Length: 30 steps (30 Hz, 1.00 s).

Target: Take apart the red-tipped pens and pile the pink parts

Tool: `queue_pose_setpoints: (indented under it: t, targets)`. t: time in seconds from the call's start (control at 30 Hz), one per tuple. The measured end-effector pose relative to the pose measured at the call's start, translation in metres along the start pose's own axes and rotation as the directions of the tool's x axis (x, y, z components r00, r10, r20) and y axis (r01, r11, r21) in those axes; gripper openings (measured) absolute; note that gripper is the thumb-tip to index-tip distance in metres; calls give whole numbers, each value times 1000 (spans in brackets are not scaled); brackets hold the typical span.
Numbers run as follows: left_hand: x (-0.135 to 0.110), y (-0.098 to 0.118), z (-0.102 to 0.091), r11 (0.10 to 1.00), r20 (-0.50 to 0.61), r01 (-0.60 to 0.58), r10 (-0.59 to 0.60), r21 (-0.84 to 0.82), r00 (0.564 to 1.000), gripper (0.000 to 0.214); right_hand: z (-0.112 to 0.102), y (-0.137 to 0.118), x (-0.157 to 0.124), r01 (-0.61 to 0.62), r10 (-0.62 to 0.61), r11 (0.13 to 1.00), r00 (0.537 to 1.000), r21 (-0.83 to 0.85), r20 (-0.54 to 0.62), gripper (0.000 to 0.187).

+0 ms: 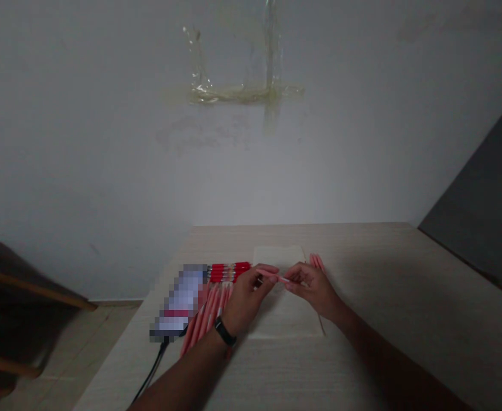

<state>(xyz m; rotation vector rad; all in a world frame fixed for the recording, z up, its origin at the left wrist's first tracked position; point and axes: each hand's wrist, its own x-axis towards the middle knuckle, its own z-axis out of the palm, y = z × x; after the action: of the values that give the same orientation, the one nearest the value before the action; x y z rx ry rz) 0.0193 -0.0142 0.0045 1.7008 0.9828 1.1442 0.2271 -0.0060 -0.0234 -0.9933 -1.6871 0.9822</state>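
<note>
A slim pink pen [268, 274] is held level between my two hands, above a pale sheet [283, 325] on the table. My left hand [247, 291] pinches its left part, with a black band on the wrist. Closed on the right end, where a whitish section shows, are the fingertips of my right hand [315, 283]. Several similar pink pens [206, 317] lie side by side left of my left wrist, partly hidden by the forearm. Red pens [223, 271] with silvery parts are lined up behind them. A few more pink pens [317, 261] stick out behind my right hand.
A phone with a blurred-out screen [180, 299] lies at the table's left side, with a black cable [152, 368] running off the front. The light wooden table [362, 365] meets a white wall [340, 160] bearing tape strips. Wooden furniture [32, 279] stands at the left.
</note>
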Motion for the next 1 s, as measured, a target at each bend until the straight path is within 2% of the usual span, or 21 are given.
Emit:
queue_pose_setpoints:
  t: [0.17, 0.3, 0.5, 0.63, 1.0]
  targets:
    - [0, -2, 2, 991, 16, 42, -40, -125, 999, 26, 2, 2, -1, 32, -31, 999, 999, -35, 4, 18]
    - [1, 2, 2, 986, -1, 43, -44, -158, 999, 23, -4, -2, -2, 62, -60, 995, 998, -80, 28, 18]
    - [4, 1, -6, 973, -155, 65, -101, -219, 983, 24, -31, -5, 0, 188, -173, 945, 982, -268, 79, 18]
    - [7, -1, -9, 964, -217, 68, -126, -256, 968, 26, -40, -1, 2, 191, -165, 930, 980, -313, 109, 18]
    - [6, 2, -7, 956, -95, 124, -154, -265, 984, 26, -36, 7, 5, 215, -175, 926, 973, -309, 152, 21]
